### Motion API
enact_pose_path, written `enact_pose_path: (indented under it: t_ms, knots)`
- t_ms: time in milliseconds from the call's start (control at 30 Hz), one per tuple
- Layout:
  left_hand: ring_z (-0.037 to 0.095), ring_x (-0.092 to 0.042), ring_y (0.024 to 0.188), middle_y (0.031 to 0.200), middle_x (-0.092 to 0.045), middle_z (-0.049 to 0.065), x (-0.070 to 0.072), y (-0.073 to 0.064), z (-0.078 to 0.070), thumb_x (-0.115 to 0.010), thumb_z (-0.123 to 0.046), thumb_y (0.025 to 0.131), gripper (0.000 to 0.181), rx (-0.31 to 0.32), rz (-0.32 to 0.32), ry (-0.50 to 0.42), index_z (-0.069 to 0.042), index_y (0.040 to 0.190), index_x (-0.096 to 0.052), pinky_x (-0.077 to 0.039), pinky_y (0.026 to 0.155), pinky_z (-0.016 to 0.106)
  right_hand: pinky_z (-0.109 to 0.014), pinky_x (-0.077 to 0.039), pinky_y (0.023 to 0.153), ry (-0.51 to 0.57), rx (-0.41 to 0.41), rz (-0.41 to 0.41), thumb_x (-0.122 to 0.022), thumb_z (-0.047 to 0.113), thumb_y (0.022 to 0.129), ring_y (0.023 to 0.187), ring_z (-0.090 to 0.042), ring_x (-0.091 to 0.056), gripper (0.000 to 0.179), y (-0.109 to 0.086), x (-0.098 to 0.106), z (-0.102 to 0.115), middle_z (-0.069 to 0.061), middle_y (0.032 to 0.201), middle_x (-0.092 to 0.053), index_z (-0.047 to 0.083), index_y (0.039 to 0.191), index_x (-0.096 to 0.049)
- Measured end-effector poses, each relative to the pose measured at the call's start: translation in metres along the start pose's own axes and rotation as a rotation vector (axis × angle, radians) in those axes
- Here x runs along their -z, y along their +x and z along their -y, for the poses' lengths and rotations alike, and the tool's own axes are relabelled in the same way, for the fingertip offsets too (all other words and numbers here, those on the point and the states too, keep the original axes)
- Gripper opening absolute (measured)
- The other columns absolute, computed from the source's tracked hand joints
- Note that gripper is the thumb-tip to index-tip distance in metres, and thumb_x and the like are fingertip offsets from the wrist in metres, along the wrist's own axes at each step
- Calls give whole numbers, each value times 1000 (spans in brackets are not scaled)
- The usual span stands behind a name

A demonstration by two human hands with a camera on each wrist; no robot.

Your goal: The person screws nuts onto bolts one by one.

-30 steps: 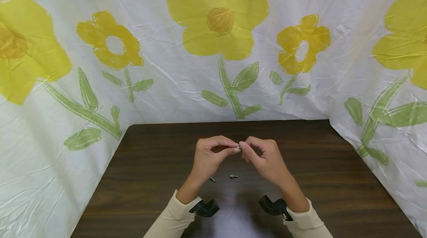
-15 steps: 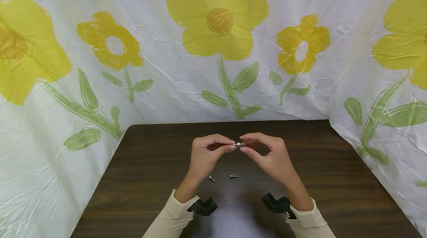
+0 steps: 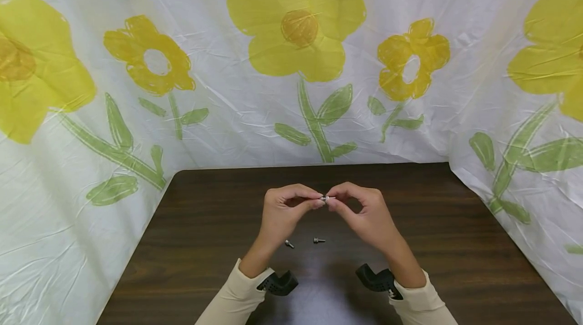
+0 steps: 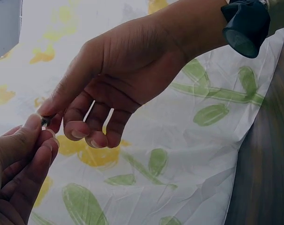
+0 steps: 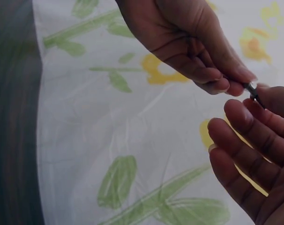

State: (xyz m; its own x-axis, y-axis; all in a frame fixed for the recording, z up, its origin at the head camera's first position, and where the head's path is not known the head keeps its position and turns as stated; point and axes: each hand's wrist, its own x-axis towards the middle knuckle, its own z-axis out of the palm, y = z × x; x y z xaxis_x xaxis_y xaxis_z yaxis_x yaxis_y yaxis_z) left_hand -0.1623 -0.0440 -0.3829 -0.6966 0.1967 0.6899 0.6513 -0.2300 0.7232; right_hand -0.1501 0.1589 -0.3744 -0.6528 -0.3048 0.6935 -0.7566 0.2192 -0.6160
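Observation:
In the head view both hands meet above the table. My left hand (image 3: 281,213) pinches one end of a small silver screw (image 3: 324,198) between thumb and index finger. From the other side, the thumb and index finger of my right hand (image 3: 364,216) pinch the same screw, and a thin shank sticks out past those fingertips. A wider piece around the screw looks like a nut, mostly hidden by fingers. The right wrist view shows the dark metal screw (image 5: 253,91) between the two hands, with the right hand's other fingers spread.
Two loose screws, one at left (image 3: 289,244) and a socket-head screw (image 3: 319,240), lie on the dark wooden table (image 3: 218,234) below the hands. A white curtain (image 3: 227,112) with yellow flowers hangs along the table's back and sides. Black cameras sit on both wrists.
Half a second ago the right fingertips stood wider apart at the screw's end, showing more of it. Now they have moved left and closed on it. The left hand barely moved.

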Motion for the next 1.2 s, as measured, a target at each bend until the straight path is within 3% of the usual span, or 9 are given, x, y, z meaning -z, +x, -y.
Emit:
enact_pose_path:
  t_ms: [200,433,567,833,1200]
  knots:
    - [20,-73,78,85,-74,18,-1,1,0,-79,12,79,12,-15,9,21,5,89,-77,-62,67,43,-24,-53,63,1,-35,18,-69,-4,94,71,-9,-63,18,0,-3,3,7,77,-66,14,95,-69]
    - [20,-72,77,85,-74,17,-2,1,1,-79,11,79,12,-24,22,36,4,89,-77,-62,66,42,-24,-51,59,9,-42,-5,-59,-3,100,62,-10,-59,30,1,-7,3,6,66,-61,16,78,-65]
    - [20,-73,77,85,-74,16,-1,1,2,-80,11,79,12,-19,10,51,4,90,-77,-62,66,42,-22,-46,56,8,-39,-20,-53,-6,102,60,-9,-54,33,1,-4,2,6,67,-62,17,81,-66]
    - [20,-72,76,86,-75,14,4,2,0,-81,9,80,13,7,-22,70,2,90,-78,-62,68,39,-24,-53,64,27,-34,9,-67,-8,94,69,-11,-63,24,1,4,1,5,73,-65,16,96,-69]
    - [18,-73,78,91,-76,11,7,3,0,-82,5,81,19,19,26,119,0,98,-77,-62,68,38,-23,-54,62,73,-24,-36,-70,-9,90,66,-15,-64,21,0,-1,-2,3,72,-67,12,93,-72]
